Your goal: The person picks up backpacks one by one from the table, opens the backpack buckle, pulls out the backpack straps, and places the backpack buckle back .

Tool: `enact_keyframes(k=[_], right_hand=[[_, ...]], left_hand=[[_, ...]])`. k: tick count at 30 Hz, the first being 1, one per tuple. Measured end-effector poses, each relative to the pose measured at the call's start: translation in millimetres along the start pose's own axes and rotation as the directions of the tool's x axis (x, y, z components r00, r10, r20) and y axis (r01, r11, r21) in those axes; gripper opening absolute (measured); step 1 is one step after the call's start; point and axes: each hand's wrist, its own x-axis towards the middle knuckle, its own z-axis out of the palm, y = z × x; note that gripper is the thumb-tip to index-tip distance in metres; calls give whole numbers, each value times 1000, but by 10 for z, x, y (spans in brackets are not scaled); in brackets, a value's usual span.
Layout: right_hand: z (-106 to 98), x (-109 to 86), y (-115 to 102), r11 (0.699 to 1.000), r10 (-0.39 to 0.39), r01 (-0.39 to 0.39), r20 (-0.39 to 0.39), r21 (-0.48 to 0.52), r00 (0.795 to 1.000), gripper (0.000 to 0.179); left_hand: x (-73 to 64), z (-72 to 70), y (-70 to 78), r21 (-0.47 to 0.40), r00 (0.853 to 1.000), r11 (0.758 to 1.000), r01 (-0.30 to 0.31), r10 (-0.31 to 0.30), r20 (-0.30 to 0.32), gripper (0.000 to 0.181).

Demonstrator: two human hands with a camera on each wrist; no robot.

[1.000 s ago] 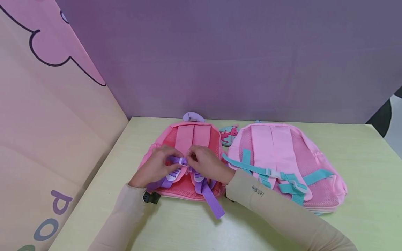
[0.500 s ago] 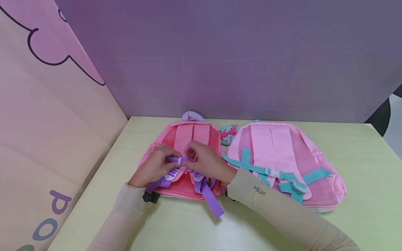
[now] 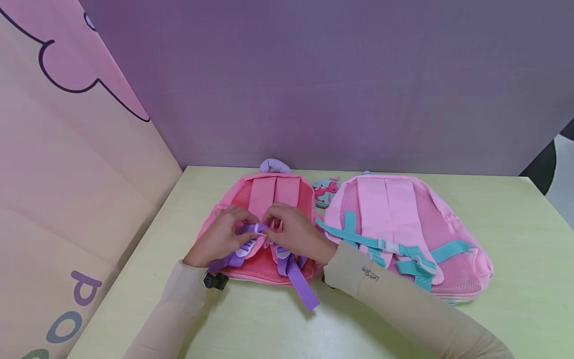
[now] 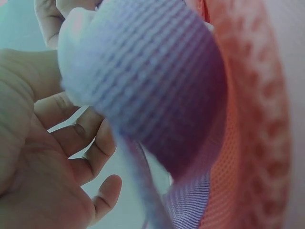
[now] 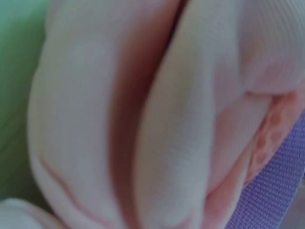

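A coral-pink backpack (image 3: pixel 262 192) lies on the table with its shoulder straps upward. My left hand (image 3: pixel 219 237) pinches a purple webbing strap (image 3: pixel 250 228) near a small white loop on it. Close beside it, my right hand (image 3: pixel 296 233) pinches the same strap's other side, its fingertips partly hidden. White adjusters (image 3: pixel 245 248) sit below on the shoulder straps, and a loose purple strap end (image 3: pixel 305 289) hangs toward me. In the left wrist view, purple webbing (image 4: pixel 152 76) bulges before the left hand (image 4: pixel 43 162). Blurred pink fabric (image 5: pixel 90 124) fills the right wrist view.
To the right lies a light-pink backpack (image 3: pixel 374 199) with turquoise straps (image 3: pixel 453 252) and a buckle fastened across it. A small round turquoise pouch (image 3: pixel 325 192) sits between the bags. A purple panel (image 3: pixel 336 85) stands behind the table (image 3: pixel 264 319), a printed panel (image 3: pixel 89 174) at left.
My right hand's fingers lifted a little off the strap half a second ago and have come back down to it. The left hand keeps its grip; both backpacks stay where they were.
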Motion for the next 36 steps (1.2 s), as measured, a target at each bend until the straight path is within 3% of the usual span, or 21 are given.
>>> enact_keyframes(k=[15, 24, 36], right_hand=[[-50, -45, 49, 999, 53, -52, 26, -10, 998, 14], [-26, -4, -28, 999, 20, -20, 2, -36, 1000, 9], [-52, -50, 20, 998, 55, -55, 0, -23, 998, 8]], left_hand=[[20, 5, 19, 52, 999, 998, -23, 25, -21, 31], [28, 19, 62, 83, 999, 996, -39, 41, -23, 29], [5, 5, 31, 95, 999, 995, -29, 31, -21, 30]])
